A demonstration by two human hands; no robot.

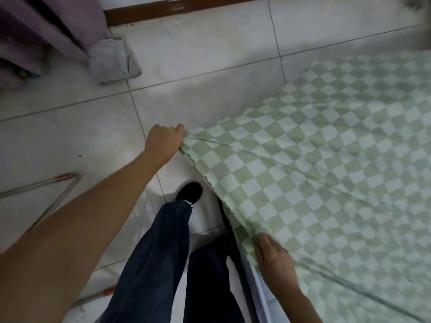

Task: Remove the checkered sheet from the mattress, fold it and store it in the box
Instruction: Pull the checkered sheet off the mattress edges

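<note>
While the person stands looking down, both hands hold one side of the checkered sheet (314, 164), a pale green and white cloth that spreads away to the right of the fingers. The left hand (164, 138) is closed in a fist, its fingers curled round the sheet's corner. The right hand (272, 255), nearer the body, pinches the same edge between thumb and curled fingers. Between the two grips the wavy hem runs in a straight, raised line, with a dark gap beneath it. Just below the right wrist a pale strip of the mattress (258, 292) shows under the cloth.

Beyond the left knuckles, bare white floor tiles (210, 54) stretch to a brown skirting board (186, 8). Further off, beyond and to the left of those fingers, a grey cloth bundle (114, 59) lies against a purple curtain (46, 26). A thin metal frame (46, 190) rests on the floor well to the left of the forearm. Legs in dark jeans (158, 252) and a black shoe (189, 193) stand just beside the raised hem, between the two hands.
</note>
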